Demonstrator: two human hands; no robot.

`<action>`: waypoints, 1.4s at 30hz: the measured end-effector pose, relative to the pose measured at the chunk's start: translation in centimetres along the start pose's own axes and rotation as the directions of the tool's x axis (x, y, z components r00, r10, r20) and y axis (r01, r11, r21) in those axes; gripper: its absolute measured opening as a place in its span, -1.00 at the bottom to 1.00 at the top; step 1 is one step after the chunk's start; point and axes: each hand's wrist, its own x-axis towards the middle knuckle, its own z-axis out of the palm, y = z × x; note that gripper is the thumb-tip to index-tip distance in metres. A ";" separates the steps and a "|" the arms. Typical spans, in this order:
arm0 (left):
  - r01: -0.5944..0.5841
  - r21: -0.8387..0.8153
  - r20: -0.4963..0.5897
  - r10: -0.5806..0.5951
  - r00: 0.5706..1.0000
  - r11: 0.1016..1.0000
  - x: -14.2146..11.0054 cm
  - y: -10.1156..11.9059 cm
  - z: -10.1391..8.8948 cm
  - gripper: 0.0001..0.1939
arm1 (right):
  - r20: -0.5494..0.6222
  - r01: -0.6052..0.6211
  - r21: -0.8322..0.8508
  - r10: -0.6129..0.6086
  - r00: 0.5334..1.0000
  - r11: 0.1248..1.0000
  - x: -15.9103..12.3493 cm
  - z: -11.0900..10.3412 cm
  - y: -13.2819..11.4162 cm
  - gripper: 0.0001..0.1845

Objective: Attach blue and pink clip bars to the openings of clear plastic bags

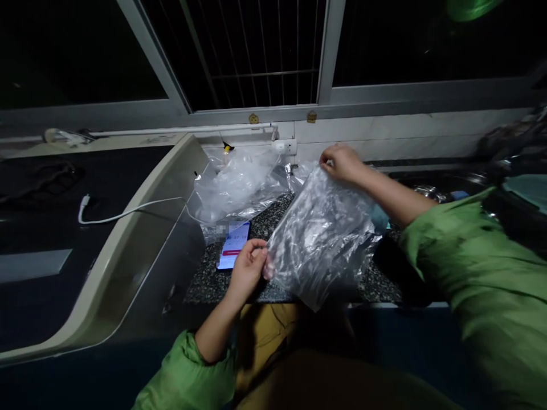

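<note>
A clear, crinkled plastic bag [322, 239] is stretched between my two hands above the speckled countertop [205, 287]. My left hand [248, 265] pinches its lower left corner, thumb against fingers. At the bag's upper edge, my right hand [342, 163] is closed on the other corner. Just beside my left hand lies a phone [234, 247] with its screen lit. Behind the phone sits a loose heap of clear plastic bags [243, 182]. The held bag covers part of the counter.
To the left stands a large dark-topped appliance [128, 250] with a white cable [123, 215] lying across it. A wall socket [285, 146] is above the heap. At right is a dim metal sink [457, 179]. A barred window [265, 57] fills the back.
</note>
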 end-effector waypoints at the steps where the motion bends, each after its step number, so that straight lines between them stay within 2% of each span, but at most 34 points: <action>1: -0.016 0.080 0.003 0.016 1.000 0.997 -0.3 -1.0 0.0 -0.69 | 0.040 0.020 -0.002 -0.020 0.999 1.000 0.2 1.9 -0.3 -0.75; 3: -0.112 0.319 0.019 0.112 0.994 0.941 -1.1 -2.5 -0.1 -0.70 | 0.126 0.055 -0.004 -0.054 0.991 0.998 0.3 5.3 -0.7 -0.75; 4: -0.169 0.451 0.045 0.167 0.985 0.876 -1.4 -2.9 -0.1 -0.71 | 0.163 0.066 -0.003 -0.065 0.984 0.998 0.2 6.7 -0.8 -0.75; 6: -0.283 0.661 0.115 0.279 0.954 0.695 -1.9 -3.2 -0.1 -0.71 | 0.189 0.087 0.007 -0.087 0.978 0.996 0.1 8.6 -1.1 -0.76; 8: -0.400 0.746 0.215 0.375 0.902 0.532 -2.0 -3.1 0.1 -0.70 | 0.179 0.086 0.016 -0.088 0.980 0.996 -0.4 9.5 -1.2 -0.75; 10: -0.538 0.717 0.354 0.433 0.829 0.443 -2.0 -3.1 0.5 -0.66 | 0.132 0.082 0.043 -0.087 0.987 0.996 -1.6 9.6 -1.4 -0.75; 13: -0.691 0.566 0.558 0.409 0.722 0.449 -1.8 -3.7 1.3 -0.51 | 0.071 0.147 0.097 -0.154 0.986 0.984 -5.3 9.4 -1.8 -0.79; 16: -0.720 0.477 0.646 0.355 0.676 0.504 -1.8 -4.7 2.2 -0.43 | 0.100 0.238 0.105 -0.248 0.964 0.966 -9.9 10.3 -2.4 -0.76; 18: -0.740 0.450 0.682 0.343 0.646 0.500 -2.1 -5.0 2.5 -0.41 | 0.134 0.285 0.127 -0.302 0.944 0.950 -12.3 11.3 -2.5 -0.72; 21: -0.794 0.396 0.757 0.327 0.566 0.461 -2.5 -4.5 2.1 -0.30 | 0.117 0.250 0.188 -0.274 0.955 0.950 -13.9 12.1 -2.0 -0.73; 23: -0.798 0.404 0.768 0.309 0.561 0.446 -2.8 -3.8 1.3 -0.27 | 0.081 0.255 0.245 -0.282 0.956 0.935 -14.2 12.0 -1.3 -0.75; 25: -0.797 0.443 0.763 0.294 0.576 0.411 -3.0 -3.4 0.5 -0.32 | 0.046 0.267 0.290 -0.292 0.955 0.919 -14.5 11.5 -0.5 -0.75; 26: -0.808 0.453 0.766 0.299 0.569 0.377 -3.1 -3.4 0.3 -0.40 | 0.036 0.269 0.304 -0.294 0.955 0.914 -14.8 11.3 -0.2 -0.75; 28: -0.855 0.428 0.786 0.345 0.512 0.293 -3.4 -3.7 0.0 -0.60 | 0.032 0.276 0.331 -0.302 0.953 0.903 -15.5 11.0 0.3 -0.75; 30: -0.886 0.394 0.773 0.433 0.464 0.246 -3.6 -3.8 0.2 -0.72 | 0.039 0.286 0.371 -0.322 0.946 0.883 -16.1 11.0 0.4 -0.76; 32: -0.888 0.373 0.728 0.509 0.460 0.268 -3.7 -3.2 0.3 -0.74 | 0.043 0.295 0.424 -0.345 0.938 0.856 -16.3 10.7 0.5 -0.77; 34: -0.874 0.362 0.676 0.555 0.485 0.324 -3.7 -2.0 0.2 -0.76 | 0.043 0.305 0.473 -0.367 0.929 0.827 -16.3 9.9 0.7 -0.78; 38: -0.864 0.381 0.602 0.621 0.502 0.329 -4.0 0.7 -0.5 -0.76 | -0.025 0.279 0.518 -0.312 0.950 0.809 -17.3 5.8 0.3 -0.79; 40: -0.833 0.436 0.574 0.607 0.550 0.342 -4.3 1.5 -0.3 -0.78 | -0.050 0.249 0.544 -0.265 0.963 0.801 -19.0 3.3 -1.3 -0.72; 42: -0.790 0.483 0.572 0.548 0.611 0.377 -4.6 1.8 0.4 -0.82 | 0.022 0.253 0.540 -0.314 0.949 0.803 -21.3 1.6 -3.8 -0.49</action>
